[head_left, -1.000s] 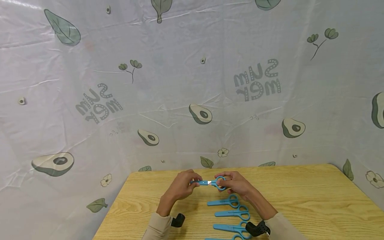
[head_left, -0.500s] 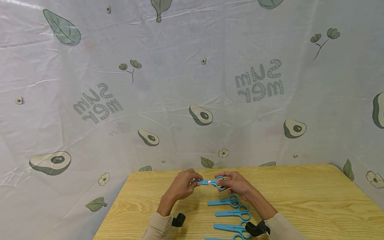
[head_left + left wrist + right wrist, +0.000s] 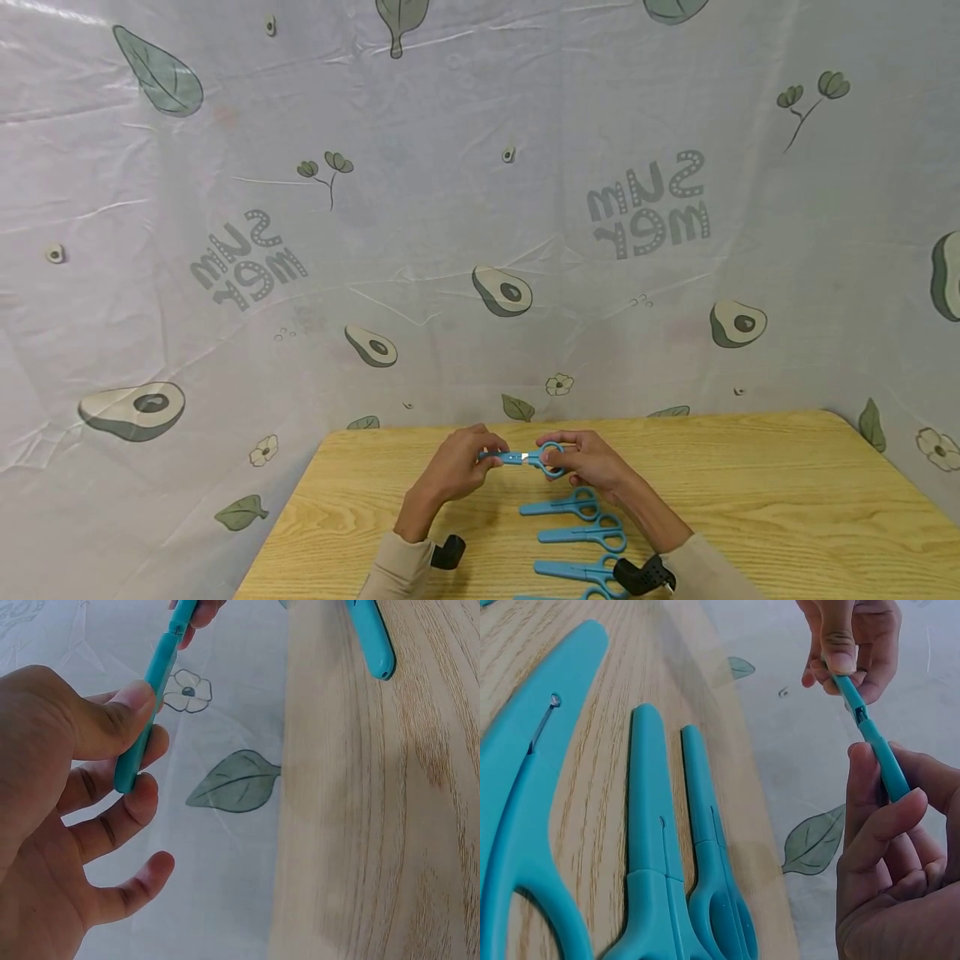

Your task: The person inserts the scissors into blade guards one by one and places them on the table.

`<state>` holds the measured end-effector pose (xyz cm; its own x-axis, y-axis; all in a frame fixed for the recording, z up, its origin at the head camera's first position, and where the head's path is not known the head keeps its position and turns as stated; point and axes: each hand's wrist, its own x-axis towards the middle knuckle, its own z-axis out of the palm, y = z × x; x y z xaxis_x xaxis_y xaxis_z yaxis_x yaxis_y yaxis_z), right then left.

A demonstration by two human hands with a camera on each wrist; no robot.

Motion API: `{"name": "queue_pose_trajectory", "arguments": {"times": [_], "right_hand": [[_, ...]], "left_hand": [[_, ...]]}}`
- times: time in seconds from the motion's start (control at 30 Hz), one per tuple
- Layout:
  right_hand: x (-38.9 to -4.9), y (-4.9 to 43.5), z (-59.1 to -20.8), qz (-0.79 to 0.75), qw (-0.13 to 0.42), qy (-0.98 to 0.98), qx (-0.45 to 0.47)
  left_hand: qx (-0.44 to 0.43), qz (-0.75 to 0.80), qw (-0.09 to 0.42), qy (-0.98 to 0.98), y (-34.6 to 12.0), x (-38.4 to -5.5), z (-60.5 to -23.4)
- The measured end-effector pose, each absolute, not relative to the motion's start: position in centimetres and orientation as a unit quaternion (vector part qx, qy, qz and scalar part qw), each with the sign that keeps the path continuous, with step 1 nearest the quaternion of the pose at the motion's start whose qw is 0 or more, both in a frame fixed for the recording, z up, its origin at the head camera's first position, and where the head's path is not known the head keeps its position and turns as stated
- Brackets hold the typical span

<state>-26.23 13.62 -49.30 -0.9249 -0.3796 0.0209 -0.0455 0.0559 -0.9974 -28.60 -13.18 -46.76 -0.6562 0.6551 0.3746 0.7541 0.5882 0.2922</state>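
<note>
A pair of blue scissors (image 3: 513, 457) with a matching blade cover is held level above the far part of the table, between both hands. My left hand (image 3: 454, 463) pinches the cover's tip end between thumb and fingers; its little finger stands free in the left wrist view. On the handle side, my right hand (image 3: 594, 462) grips the finger loops (image 3: 552, 459). A short bright strip of metal blade shows between the cover and the handles. In the right wrist view, the cover (image 3: 847, 693) and the handle part (image 3: 886, 763) meet at a small notch.
Several more blue covered scissors, including one pair (image 3: 555, 507) nearest the hands and another (image 3: 577, 535) below it, lie in a column on the wooden table (image 3: 750, 492). A pale printed curtain (image 3: 420, 250) hangs behind the far edge.
Both hands stay in nearly the same place. The bright strip of blade between cover and handles looks slightly narrower than a second ago.
</note>
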Motion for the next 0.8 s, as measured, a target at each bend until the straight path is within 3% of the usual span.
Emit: {"name": "queue_pose_trajectory", "arguments": {"times": [0.8], "right_hand": [[-26.21, 13.16, -49.56, -0.674, 0.127, 0.715, -0.137]], "left_hand": [[-0.405, -0.199, 0.137, -0.882, -12.87, -28.38, -46.76]]}}
